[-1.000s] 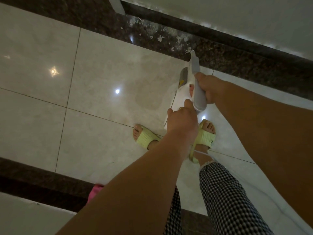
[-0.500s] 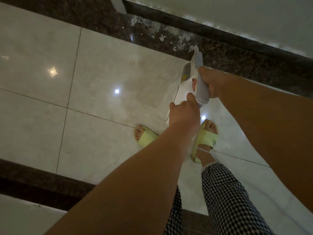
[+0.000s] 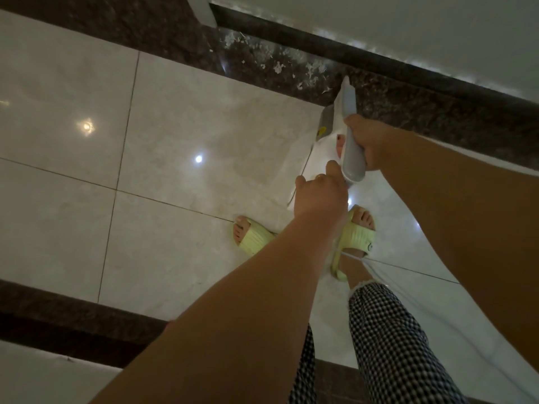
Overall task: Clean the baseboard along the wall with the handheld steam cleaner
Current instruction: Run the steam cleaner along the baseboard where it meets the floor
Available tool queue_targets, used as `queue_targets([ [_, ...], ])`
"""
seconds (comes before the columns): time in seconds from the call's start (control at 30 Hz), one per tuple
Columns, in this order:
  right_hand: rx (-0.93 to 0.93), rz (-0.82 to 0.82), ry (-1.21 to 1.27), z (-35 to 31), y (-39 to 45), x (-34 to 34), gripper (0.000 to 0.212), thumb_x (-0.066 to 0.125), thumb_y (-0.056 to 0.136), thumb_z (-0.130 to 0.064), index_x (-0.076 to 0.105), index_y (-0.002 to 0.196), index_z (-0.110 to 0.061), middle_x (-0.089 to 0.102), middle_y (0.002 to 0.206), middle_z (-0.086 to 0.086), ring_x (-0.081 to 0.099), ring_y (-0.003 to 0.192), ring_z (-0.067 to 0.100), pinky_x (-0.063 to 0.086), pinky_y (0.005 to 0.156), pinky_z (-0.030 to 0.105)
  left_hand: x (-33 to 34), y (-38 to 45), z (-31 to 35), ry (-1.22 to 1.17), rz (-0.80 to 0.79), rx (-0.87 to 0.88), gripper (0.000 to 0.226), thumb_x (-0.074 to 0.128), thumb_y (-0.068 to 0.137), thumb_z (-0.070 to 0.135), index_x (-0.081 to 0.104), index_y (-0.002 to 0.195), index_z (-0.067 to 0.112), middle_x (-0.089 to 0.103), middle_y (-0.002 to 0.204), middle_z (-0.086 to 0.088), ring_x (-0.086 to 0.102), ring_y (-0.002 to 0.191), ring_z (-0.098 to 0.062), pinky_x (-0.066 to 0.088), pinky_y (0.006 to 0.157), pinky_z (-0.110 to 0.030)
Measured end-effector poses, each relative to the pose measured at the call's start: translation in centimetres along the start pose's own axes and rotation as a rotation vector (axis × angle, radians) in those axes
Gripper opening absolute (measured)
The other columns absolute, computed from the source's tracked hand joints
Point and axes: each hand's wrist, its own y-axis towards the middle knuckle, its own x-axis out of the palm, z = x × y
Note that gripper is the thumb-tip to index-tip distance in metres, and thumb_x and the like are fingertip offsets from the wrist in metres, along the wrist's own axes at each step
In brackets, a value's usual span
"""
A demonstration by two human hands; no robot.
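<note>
While both arms reach forward and down, the scene reads as follows.
Legs: checked trousers [image 3: 388, 345] at the near edge of the floor, feet in yellow-green slippers [image 3: 360, 237] on pale glossy floor tiles [image 3: 175, 126].
Cord: a thin white cord [image 3: 354, 257] crosses the ankle above the right slipper.
Left hand: the left hand [image 3: 318, 196] is at the rear of the white steam cleaner [image 3: 325, 150], fingers curled against its body; how firmly they grip cannot be told.
Right hand: the right hand [image 3: 369, 144] holds the grey handle [image 3: 351, 135], fingers wrapped round it.
Steam cleaner: held in the air over the floor's far edge, nozzle pointing at the wall, its tip over the dark speckled border strip [image 3: 423, 112].
Debris: white flecks [image 3: 280, 67] lie on that dark strip just left of the nozzle.
Baseboard: the dark baseboard [image 3: 379, 65] runs along the foot of the pale wall [image 3: 408, 24], beyond the nozzle tip; whether they touch cannot be told.
</note>
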Motion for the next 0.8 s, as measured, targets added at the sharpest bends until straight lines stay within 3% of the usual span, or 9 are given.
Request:
queue_targets([
  [0.13,0.052,-0.053,0.096,0.6,0.6,0.8,0.041,0.055,0.096,-0.039,0.050,0.125,-0.011,0.058,0.077,0.001,0.055,0.064,0.010,0.052,0.071,0.027,-0.6,-1.0,-0.6,-0.026,-0.013,0.015,0.051,0.058,0.090,0.028,0.032,0.129,0.008,0.038,0.073,0.006,0.060,0.082,-0.019,0.036,0.091,-0.039],
  [0.23,0.058,-0.060,0.112,1.0,1.2,2.0,0.035,0.056,0.095,-0.039,0.053,0.116,-0.011,0.061,0.077,0.002,0.058,0.065,0.011,0.054,0.079,0.030,-0.7,-1.7,-1.7,-0.040,-0.022,0.004,0.052,0.060,0.089,0.027,0.031,0.129,0.009,0.042,0.077,0.005,0.061,0.084,-0.019,0.036,0.094,-0.040],
  [0.37,0.055,-0.062,0.135,1.3,1.5,3.9,0.033,0.055,0.096,-0.037,0.051,0.116,-0.012,0.061,0.076,0.004,0.057,0.063,0.011,0.053,0.070,0.028,-0.7,-2.2,-3.5,-0.041,-0.034,-0.008,0.051,0.060,0.089,0.027,0.031,0.127,0.009,0.044,0.077,0.005,0.062,0.084,-0.019,0.036,0.095,-0.040],
  [0.47,0.077,-0.059,0.159,1.7,2.1,5.2,0.036,0.057,0.095,-0.039,0.051,0.118,-0.012,0.062,0.076,0.004,0.058,0.064,0.013,0.053,0.082,0.032,-0.7,-2.2,-5.0,-0.031,-0.044,0.004,0.050,0.060,0.089,0.028,0.031,0.125,0.010,0.055,0.083,0.004,0.062,0.085,-0.020,0.036,0.094,-0.040],
  [0.63,0.101,-0.059,0.187,1.9,2.9,6.0,0.038,0.055,0.095,-0.042,0.051,0.117,-0.011,0.060,0.076,0.001,0.056,0.065,0.012,0.049,0.095,0.034,-0.7,-1.8,-6.2,-0.009,-0.061,0.022,0.047,0.058,0.089,0.029,0.031,0.123,0.011,0.048,0.079,0.005,0.062,0.084,-0.021,0.036,0.093,-0.041],
  [0.8,0.068,-0.034,0.181,0.2,3.4,5.5,0.038,0.056,0.095,-0.040,0.051,0.119,-0.012,0.062,0.082,0.002,0.059,0.068,0.012,0.054,0.087,0.032,-1.5,-0.2,-5.7,-0.053,-0.065,0.000,0.043,0.057,0.091,0.028,0.032,0.122,0.013,0.049,0.080,0.004,0.059,0.080,-0.021,0.034,0.094,-0.040],
])
